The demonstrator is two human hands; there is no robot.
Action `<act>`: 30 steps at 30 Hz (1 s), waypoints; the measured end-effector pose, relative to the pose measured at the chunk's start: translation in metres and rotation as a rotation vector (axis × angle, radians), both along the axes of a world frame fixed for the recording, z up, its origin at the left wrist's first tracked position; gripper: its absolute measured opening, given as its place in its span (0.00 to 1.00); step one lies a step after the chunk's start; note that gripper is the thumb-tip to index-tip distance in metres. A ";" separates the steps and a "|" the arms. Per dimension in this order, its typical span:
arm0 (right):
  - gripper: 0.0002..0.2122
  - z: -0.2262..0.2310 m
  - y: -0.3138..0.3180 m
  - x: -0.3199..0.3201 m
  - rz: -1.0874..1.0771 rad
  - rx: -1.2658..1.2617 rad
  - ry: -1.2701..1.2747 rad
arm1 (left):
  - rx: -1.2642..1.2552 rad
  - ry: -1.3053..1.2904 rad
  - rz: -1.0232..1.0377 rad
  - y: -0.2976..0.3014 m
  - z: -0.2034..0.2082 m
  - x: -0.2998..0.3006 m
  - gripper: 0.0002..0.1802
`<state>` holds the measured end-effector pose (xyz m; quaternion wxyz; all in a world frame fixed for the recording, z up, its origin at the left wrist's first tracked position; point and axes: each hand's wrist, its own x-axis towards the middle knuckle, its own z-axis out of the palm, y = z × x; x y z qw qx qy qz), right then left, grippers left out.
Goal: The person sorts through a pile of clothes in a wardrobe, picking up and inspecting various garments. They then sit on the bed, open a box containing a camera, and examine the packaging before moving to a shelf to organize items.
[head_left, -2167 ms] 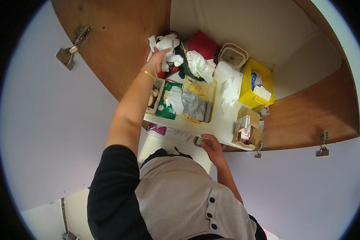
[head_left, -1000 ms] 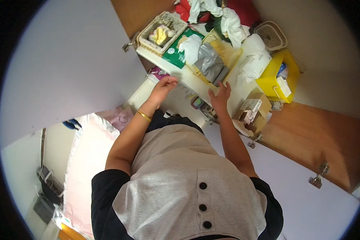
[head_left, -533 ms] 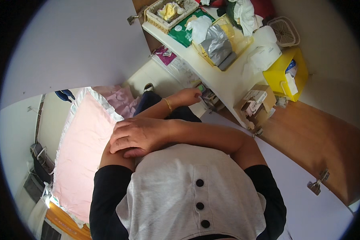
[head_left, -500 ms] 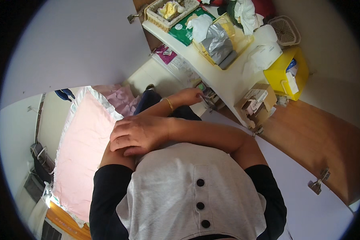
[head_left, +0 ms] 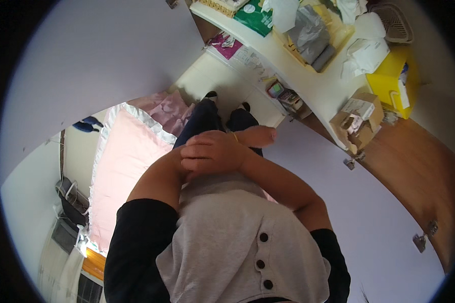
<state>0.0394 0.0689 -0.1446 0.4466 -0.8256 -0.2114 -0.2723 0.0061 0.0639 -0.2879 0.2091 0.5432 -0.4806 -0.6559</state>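
My left hand (head_left: 258, 136) reaches forward over my lap, its fingers curled in and partly hidden; I cannot make out anything in them. A yellow bracelet (head_left: 235, 137) circles its wrist. Crossing in front of my body, my right hand (head_left: 210, 153) wraps over my left forearm (head_left: 159, 174) just behind the bracelet. Beyond my left hand is a lower shelf with small boxes and packets (head_left: 284, 96), apart from my fingers. My grey shirt front (head_left: 237, 227) with black buttons lies below my arms.
An open cabinet door (head_left: 338, 187) spreads on the right, another pale panel (head_left: 101, 60) at upper left. The white shelf (head_left: 268, 53) carries a yellow tray (head_left: 293, 53), a yellow bin (head_left: 389, 81) and an open cardboard box (head_left: 364, 113). A pink frilled bedspread (head_left: 126, 166) lies at left.
My left hand has drawn back from the lower shelf toward my body. My right hand has slid along the left forearm toward the wrist. The view has shifted, showing both feet.
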 end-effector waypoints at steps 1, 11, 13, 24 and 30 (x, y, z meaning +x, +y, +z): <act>0.14 -0.015 0.004 -0.011 0.020 -0.023 0.105 | 0.078 0.071 -0.002 0.010 -0.010 -0.005 0.17; 0.09 -0.169 0.076 -0.017 -0.075 0.077 -0.039 | 0.017 0.102 -0.088 0.098 -0.153 -0.034 0.16; 0.08 -0.191 0.099 -0.023 -0.087 0.063 0.064 | -0.024 0.131 -0.071 0.116 -0.171 -0.036 0.15; 0.08 -0.182 0.271 -0.021 -0.072 -0.181 -0.087 | -0.168 0.171 -0.150 0.248 -0.160 -0.036 0.16; 0.09 -0.171 0.295 -0.034 -0.011 -0.435 0.004 | -0.414 0.243 -0.072 0.258 -0.152 -0.039 0.17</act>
